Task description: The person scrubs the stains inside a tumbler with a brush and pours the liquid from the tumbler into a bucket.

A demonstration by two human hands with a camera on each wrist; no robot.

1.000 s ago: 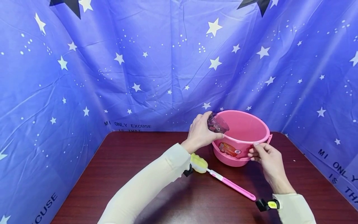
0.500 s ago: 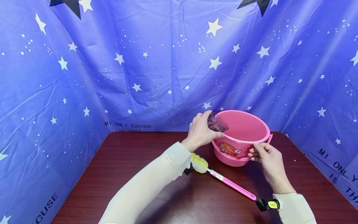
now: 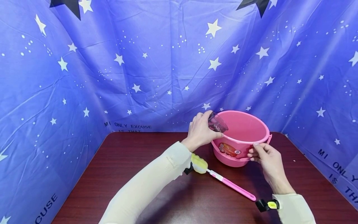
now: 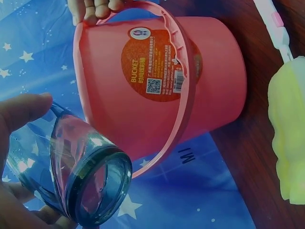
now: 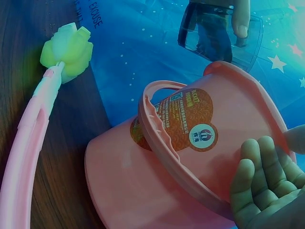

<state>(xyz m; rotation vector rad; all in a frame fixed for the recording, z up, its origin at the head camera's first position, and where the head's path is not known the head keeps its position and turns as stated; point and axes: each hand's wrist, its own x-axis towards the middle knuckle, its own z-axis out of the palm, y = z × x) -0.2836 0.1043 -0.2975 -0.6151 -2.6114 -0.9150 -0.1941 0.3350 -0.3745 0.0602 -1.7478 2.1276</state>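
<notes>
My left hand holds a clear, dark-tinted glass cup, tilted with its mouth toward the pink bucket at the bucket's left rim. The thick glass base faces the left wrist camera. Whether any liquid is in the cup, I cannot tell. At the bucket's front right my right hand grips the rim, thumb at the edge and fingers curled near the outer wall. The bucket stands upright, its handle hanging down across the front, below an orange-red label. The inside bottom of the bucket is hidden.
A brush with a yellow sponge head and pink-and-white handle lies in front of the bucket, partly behind the left sleeve. The dark red wooden table is enclosed by a blue star-patterned cloth.
</notes>
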